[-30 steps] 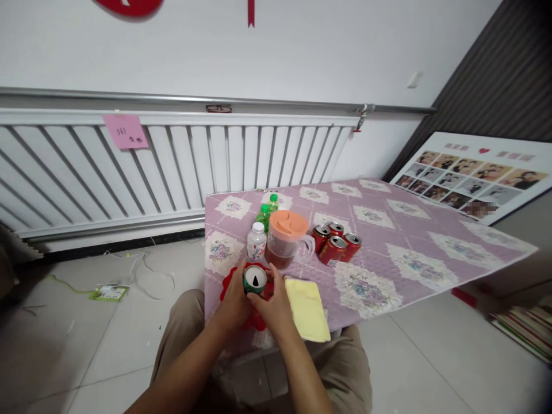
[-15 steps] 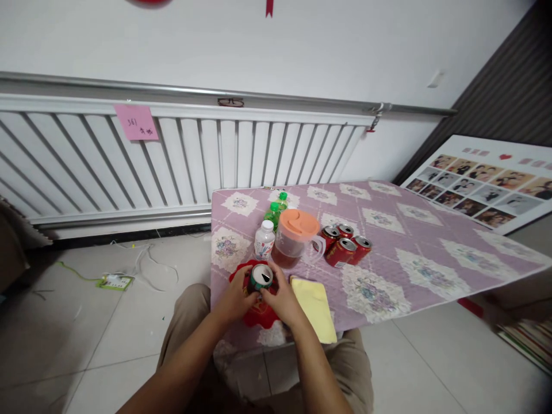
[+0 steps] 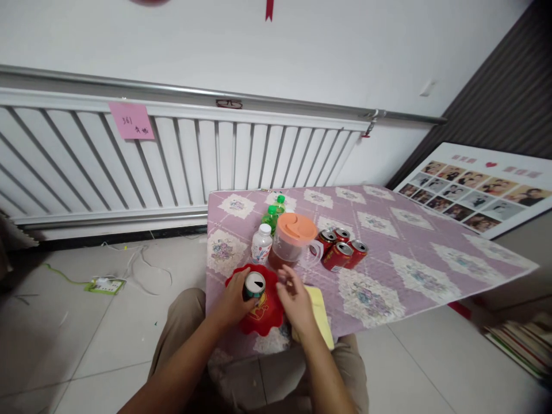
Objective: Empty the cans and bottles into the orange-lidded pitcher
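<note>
My left hand [image 3: 233, 301] grips a green drink can [image 3: 254, 285] with an opened top, held upright over a red scalloped mat [image 3: 264, 310] at the near left corner of the table [image 3: 401, 253]. My right hand [image 3: 294, 299] hovers just right of the can with its fingers spread, holding nothing, above a yellow cloth [image 3: 319, 313].
Behind the can stand a white bottle [image 3: 261, 244], two green bottles [image 3: 272, 216], an orange-lidded pitcher [image 3: 293, 241] of dark liquid and several red cans [image 3: 340, 249]. A white radiator [image 3: 172, 161] lines the wall. Cables lie on the floor at left; a photo board [image 3: 474, 190] leans at right.
My right hand has come off the can and moved right, fingers opening. The left hand keeps hold of the can, which now sits more upright over the red mat.
</note>
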`<state>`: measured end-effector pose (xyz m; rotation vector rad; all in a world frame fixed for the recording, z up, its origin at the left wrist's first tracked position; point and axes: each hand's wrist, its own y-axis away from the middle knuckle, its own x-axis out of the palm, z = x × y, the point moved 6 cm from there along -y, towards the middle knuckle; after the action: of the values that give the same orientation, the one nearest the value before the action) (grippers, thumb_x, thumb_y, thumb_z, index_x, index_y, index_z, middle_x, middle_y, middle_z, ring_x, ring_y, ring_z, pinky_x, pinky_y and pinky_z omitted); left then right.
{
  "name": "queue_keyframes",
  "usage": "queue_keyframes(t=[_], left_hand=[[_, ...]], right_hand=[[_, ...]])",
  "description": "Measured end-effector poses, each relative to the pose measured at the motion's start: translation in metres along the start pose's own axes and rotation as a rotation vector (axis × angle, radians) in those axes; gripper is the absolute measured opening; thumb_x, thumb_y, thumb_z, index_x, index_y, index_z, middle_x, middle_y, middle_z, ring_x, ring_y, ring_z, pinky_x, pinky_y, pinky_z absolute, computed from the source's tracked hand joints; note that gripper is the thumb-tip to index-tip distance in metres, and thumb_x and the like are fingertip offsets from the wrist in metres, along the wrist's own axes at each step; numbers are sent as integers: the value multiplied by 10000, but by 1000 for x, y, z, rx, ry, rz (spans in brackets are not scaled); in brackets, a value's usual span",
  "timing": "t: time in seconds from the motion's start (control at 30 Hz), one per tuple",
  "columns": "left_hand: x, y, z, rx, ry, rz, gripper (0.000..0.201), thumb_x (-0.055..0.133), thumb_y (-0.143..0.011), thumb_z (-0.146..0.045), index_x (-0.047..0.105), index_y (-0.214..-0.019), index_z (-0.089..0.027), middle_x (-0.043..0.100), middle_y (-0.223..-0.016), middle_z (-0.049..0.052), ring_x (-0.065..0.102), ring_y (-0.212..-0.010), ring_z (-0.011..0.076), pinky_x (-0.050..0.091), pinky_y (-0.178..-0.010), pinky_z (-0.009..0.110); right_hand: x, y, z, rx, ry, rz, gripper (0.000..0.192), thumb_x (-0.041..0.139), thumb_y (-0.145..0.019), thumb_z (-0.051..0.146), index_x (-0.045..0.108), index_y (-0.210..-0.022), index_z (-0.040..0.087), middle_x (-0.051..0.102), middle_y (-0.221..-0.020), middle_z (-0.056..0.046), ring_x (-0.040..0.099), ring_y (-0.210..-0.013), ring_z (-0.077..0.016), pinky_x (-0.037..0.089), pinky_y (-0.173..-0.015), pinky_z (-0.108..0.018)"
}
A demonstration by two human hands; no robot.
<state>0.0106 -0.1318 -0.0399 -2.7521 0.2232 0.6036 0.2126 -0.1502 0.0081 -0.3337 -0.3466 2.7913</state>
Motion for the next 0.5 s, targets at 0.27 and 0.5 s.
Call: queue_keyframes(t=[0.27,0.5], left_hand=[[-4,-2,-4,-1,-44,-4,744,764,-717,-140,494,-1406,-223,554,-1419,126,507,-1363,303,377,-1194,527],[-2,-2,-3,-12,-37,8,753,749,-723,-127,465,-1417,-201,541,-1461,153,497,-1389,319,377,-1196,548]], right_hand=[[-94,-81,-5,26,-47,-438,607,682,-743,631,595,-1163,201,667,-1148,-95,623,-1042,-237,486,-920,-394],[-62,-115,-14,171,-159,-187,579,757,-582,759,624,-668,202,610,-575,12,546,-539,-141,432,-535,-274]])
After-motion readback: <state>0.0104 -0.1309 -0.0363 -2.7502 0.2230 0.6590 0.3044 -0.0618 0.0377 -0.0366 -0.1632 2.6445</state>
